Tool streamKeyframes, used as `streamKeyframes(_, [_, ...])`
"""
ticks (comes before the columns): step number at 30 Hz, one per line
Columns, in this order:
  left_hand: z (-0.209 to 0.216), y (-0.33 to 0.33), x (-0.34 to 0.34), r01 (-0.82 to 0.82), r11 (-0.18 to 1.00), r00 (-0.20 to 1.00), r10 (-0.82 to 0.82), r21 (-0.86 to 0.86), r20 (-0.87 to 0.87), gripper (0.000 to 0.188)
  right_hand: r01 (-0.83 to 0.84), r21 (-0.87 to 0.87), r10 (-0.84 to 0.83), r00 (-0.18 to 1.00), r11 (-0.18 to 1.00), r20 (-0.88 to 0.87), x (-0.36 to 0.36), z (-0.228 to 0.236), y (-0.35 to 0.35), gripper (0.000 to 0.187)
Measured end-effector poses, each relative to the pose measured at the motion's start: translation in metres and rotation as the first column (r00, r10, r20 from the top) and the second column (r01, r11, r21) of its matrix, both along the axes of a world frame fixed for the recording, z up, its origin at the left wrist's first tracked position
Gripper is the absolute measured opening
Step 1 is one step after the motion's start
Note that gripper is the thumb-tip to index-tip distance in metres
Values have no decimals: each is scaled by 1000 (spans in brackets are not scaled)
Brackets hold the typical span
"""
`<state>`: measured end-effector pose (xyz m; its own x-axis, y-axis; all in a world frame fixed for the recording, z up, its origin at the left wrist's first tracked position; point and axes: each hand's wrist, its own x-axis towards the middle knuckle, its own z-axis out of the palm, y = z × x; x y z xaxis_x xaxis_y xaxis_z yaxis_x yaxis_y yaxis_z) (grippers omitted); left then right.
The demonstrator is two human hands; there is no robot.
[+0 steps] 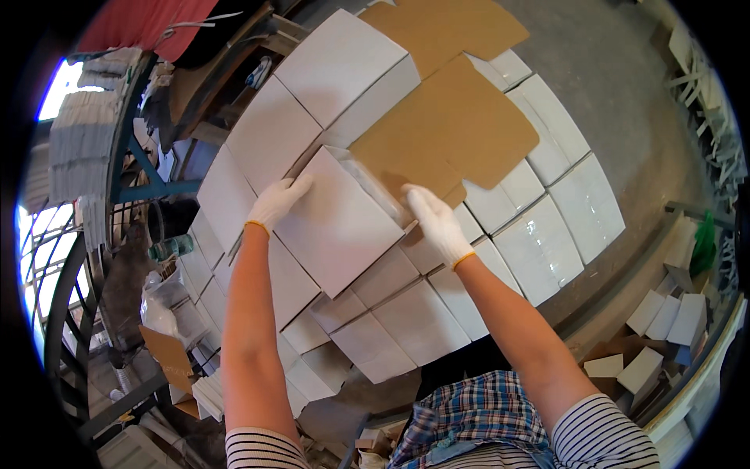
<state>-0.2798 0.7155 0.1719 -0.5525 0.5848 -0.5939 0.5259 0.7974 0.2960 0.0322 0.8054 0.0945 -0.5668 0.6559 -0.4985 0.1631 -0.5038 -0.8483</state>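
Note:
My left hand point(280, 204), in a white glove, grips the left edge of a white cardboard box point(340, 223), its fingertips over the top face. The box lies tilted on a stack of similar white boxes. Its end facing up and right is open, and something clear, like plastic film point(371, 185), shows inside. My right hand point(439, 224), also gloved, is closed at that open end, by the near right corner; its thumb and undersides are hidden. Right beyond the box lies a flat brown cardboard sheet point(445, 125) with cut flaps.
Several white boxes point(539, 242) form the stack around my hands, some with shiny tape. Another brown sheet point(453, 31) lies at the far side. Small white cartons point(664, 316) fill a container at right. A metal frame point(160, 190) and bundled stacks point(86, 148) stand at left.

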Motion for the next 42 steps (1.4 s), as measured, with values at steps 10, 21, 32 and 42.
streamKeyframes(10, [-15, -3, 0, -112, 984, 989, 97, 137, 115, 72, 365, -262, -369, 929, 894, 34, 22, -48, -29, 39])
streamKeyframes(21, [-12, -3, 2, -87, 989, 994, 79, 116, 76, 72, 479, -559, -535, 842, 678, 72, 5, -20, -20, 26])
streamKeyframes(32, [-13, -5, 10, -119, 972, 991, 106, 200, 77, 70, 628, -377, -667, 744, 681, 34, 6, -34, 10, 11])
streamKeyframes(42, [-13, -2, 6, -42, 986, 999, 42, 164, 2, 73, 591, -504, -630, 768, 629, 114, -2, -41, 30, 17])
